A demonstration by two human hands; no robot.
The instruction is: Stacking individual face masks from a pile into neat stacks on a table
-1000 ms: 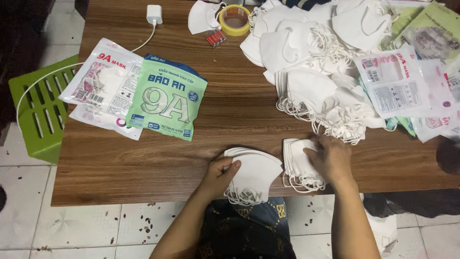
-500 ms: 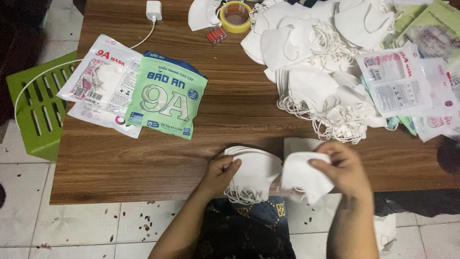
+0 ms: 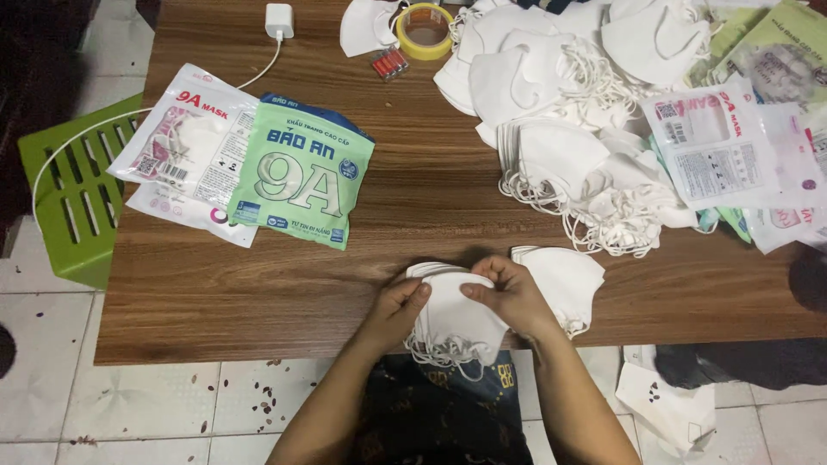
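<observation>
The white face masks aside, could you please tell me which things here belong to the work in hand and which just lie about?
In hand:
left hand
right hand
mask stack
second mask stack
loose mask pile
green mask pouch

Lying about:
tape roll
charger plug
green plastic stool

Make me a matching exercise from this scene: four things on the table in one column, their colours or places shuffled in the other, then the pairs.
Things:
1. tape roll
2. charger plug
3. front packet
4. mask stack

Descriptions:
A. green, left part of the table
B. yellow ring, far edge
C. white, under both hands at the near edge
D. white block with a cable, far edge

Pairs: 1-B, 2-D, 3-A, 4-C
</observation>
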